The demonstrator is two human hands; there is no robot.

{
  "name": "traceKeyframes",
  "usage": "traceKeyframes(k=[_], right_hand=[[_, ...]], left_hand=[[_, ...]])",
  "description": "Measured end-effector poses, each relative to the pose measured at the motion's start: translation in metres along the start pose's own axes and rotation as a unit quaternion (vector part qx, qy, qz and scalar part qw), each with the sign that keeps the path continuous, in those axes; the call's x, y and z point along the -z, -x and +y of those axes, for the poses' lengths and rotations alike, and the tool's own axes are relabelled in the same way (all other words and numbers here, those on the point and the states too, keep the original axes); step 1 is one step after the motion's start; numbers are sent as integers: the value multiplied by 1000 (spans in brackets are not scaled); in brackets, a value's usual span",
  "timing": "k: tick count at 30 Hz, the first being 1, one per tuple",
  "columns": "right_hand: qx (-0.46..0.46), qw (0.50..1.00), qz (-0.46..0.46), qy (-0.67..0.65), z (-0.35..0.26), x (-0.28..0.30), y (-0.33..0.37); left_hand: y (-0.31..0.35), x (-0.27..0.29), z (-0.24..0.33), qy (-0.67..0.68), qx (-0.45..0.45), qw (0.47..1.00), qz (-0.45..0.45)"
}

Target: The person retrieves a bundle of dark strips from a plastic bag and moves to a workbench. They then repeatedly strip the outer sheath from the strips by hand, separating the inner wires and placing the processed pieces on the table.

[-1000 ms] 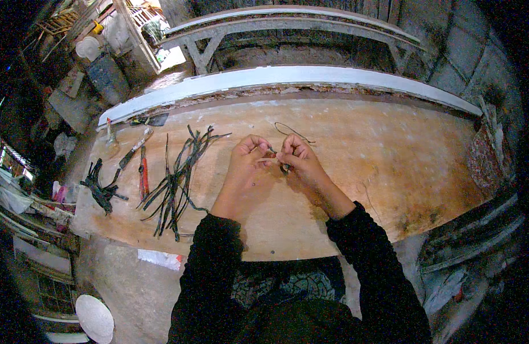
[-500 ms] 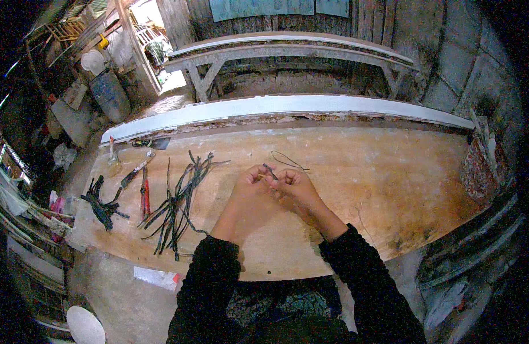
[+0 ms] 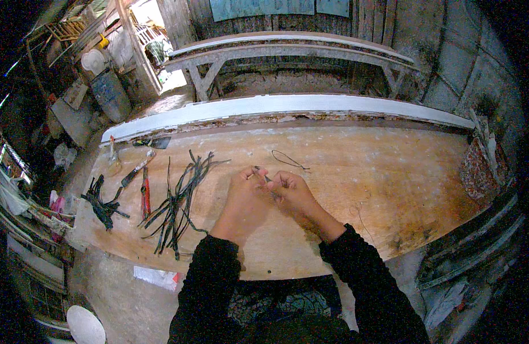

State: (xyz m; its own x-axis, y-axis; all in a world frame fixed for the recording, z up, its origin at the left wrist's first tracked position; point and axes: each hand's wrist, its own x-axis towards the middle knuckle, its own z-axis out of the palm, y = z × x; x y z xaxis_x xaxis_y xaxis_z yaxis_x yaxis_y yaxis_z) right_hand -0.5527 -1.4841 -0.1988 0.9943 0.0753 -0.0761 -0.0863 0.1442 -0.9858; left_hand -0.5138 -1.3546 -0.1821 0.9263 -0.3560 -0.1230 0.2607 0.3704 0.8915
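Over the middle of the wooden tabletop [image 3: 356,149], my left hand [image 3: 247,189] and my right hand [image 3: 290,192] are close together, fingertips pinched. Between them is a small dark strip [image 3: 268,179], mostly hidden by the fingers. Just beyond my right hand lies a thin dark loop of cord [image 3: 288,159]. To the left of my left hand spreads a loose bundle of long black strips [image 3: 184,200]. Farther left are a red-and-black tool [image 3: 145,195], a knife-like tool with a dark blade [image 3: 137,169] and a shorter clump of black strips [image 3: 104,203].
A long white board [image 3: 287,105] runs along the table's far edge. At the far left corner stands a small clear container [image 3: 113,163] near a dark flat tool [image 3: 152,143]. A patterned bag [image 3: 479,172] hangs at the right end. Behind is a wooden bench [image 3: 287,51].
Both hands have shifted slightly, the right one down and left. The fingers have changed their grip, and less of the dark strip shows now.
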Motion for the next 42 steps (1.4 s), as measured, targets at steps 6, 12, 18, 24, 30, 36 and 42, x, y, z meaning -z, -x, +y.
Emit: traceKeyframes(k=[6, 12, 18, 24, 30, 36, 42], right_hand=[[8, 999, -27, -36, 1, 2, -3], [100, 988, 50, -109, 21, 15, -27], [61, 977, 118, -169, 3, 31, -20], [102, 966, 134, -197, -2, 39, -25], [74, 972, -18, -222, -16, 16, -4], [91, 994, -3, -63, 0, 18, -10], [127, 974, 171, 82, 10, 27, -24]], left_hand=[[-18, 19, -19, 99, -3, 994, -47], [11, -23, 1, 17, -47, 998, -44], [7, -12, -14, -248, -109, 955, -121], [-27, 26, -20, -217, -101, 971, 15], [-44, 49, -24, -206, -162, 956, 131], [-46, 46, -24, -93, -125, 985, 72], [-6, 3, -1, -92, -12, 994, -57]])
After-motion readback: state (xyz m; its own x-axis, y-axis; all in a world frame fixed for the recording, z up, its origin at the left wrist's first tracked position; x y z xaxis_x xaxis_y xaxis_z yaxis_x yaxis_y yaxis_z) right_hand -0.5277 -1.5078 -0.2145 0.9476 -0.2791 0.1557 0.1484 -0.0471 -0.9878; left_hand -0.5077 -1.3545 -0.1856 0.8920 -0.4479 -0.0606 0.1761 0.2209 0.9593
